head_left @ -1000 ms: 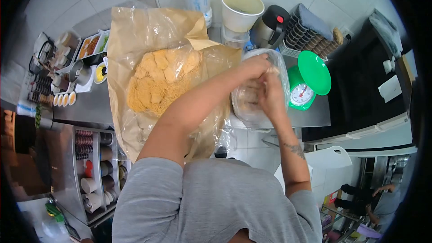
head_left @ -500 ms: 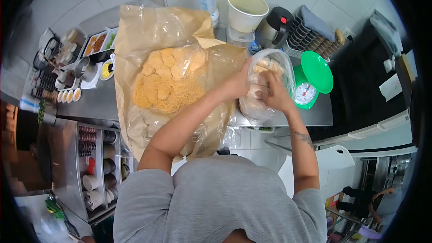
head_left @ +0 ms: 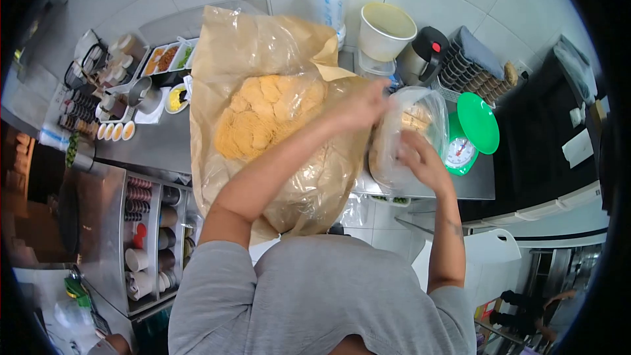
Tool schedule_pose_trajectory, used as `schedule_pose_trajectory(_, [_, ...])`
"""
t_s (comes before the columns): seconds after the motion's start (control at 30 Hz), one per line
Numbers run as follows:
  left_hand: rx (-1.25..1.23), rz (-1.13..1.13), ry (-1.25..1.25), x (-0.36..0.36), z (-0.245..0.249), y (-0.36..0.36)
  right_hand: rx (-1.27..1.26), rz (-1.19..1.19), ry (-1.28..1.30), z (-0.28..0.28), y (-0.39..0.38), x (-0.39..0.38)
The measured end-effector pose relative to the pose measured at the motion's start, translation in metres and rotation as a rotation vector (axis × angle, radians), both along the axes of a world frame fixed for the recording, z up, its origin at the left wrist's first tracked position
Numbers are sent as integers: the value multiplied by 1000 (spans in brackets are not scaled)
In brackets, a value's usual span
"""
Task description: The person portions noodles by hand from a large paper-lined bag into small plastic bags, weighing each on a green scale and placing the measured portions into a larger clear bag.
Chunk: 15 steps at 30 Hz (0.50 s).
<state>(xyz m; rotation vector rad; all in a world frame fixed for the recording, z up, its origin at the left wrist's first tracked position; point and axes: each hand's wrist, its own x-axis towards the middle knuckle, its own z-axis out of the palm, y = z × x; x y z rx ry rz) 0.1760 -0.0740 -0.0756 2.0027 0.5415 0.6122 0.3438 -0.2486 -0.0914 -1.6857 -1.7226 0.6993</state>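
A clear plastic bag [head_left: 402,174] with pale noodle-like portions [head_left: 416,118] inside stands right of centre on the steel counter. My left hand [head_left: 368,106] is at the bag's upper left rim, its fingers closed and blurred; whether plastic is between them is too small to tell. My right hand [head_left: 419,160] rests against the bag's near right side with its fingers bent, their tips partly hidden by plastic. Left of the bag, a heap of yellow noodles [head_left: 263,112] lies on brown paper [head_left: 213,46] with clear plastic over it. My left forearm crosses above this paper.
A green scale [head_left: 462,151], a thermos [head_left: 420,59] and a white bucket [head_left: 388,33] stand behind and right of the bag. Sauce trays [head_left: 172,59], small egg cups [head_left: 117,131] and a metal pot [head_left: 146,95] are at left. Another person [head_left: 526,309] is at lower right.
The view has shifted, so the counter's things appear further right. My right hand has come out of the bag's mouth to its near side. My left hand has lifted slightly at the rim.
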Motion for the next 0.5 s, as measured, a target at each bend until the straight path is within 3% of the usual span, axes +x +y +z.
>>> schedule_pose_trajectory(0.03, [10,39,-41,-4,-3,25,24,22,-120,15,-17,-13])
schedule_pose_trajectory(0.1, [228,233,45,-28,50,54,71,59,-360,32,-37,-30])
schedule_pose_trajectory(0.23, [658,785,11,-20,81,143,138,-70,-406,3,-36,-19])
schedule_pose_trajectory(0.3, [596,843,11,-10,92,176,61,-127,-374,12,-27,-17])
schedule_pose_trajectory(0.4, [738,642,279,3,89,229,-141,-119,-201,9,-10,-12])
schedule_pose_trajectory(0.5, [760,605,362,8,109,228,-201,-150,-370,3,-1,-8])
